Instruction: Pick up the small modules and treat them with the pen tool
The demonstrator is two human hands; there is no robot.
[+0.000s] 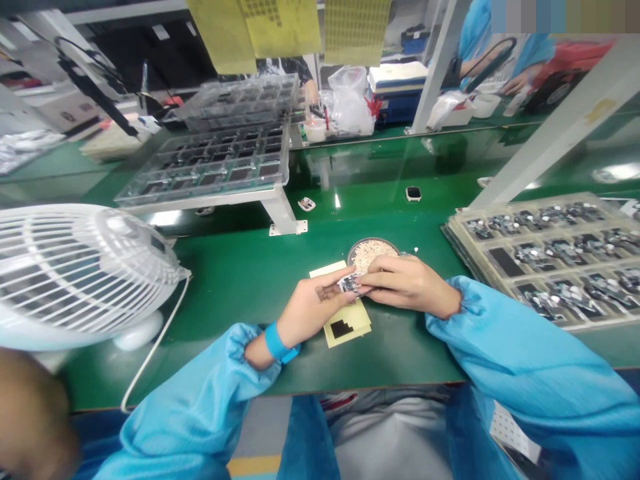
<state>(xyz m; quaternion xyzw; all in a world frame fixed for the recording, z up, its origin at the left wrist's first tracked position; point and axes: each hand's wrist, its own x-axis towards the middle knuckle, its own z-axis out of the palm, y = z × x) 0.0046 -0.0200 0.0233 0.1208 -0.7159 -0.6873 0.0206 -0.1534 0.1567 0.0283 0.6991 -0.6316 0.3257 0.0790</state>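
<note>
Both hands meet over the green bench, around a small electronic part (349, 284) with a white edge and dark and silvery details. My left hand (313, 305) wears a blue wristband and grips the part between thumb and fingers. Closed at the part's right side, my right hand (403, 283) has its fingertips against it; whether they pinch anything smaller is hidden. Just behind the hands sits a round dish (373, 248) of pale small pieces, partly covered by my right hand. Beneath the hands lies a yellow sheet (334, 335) with black pieces stuck on it.
A white fan (80, 277) stands at the left. Clear trays (215, 163) rest on a raised rack behind it. At the right is a tray (550, 253) of electronic parts. A watch-like piece (413, 194) lies farther back. Another person's hands (523, 79) are at the upper right.
</note>
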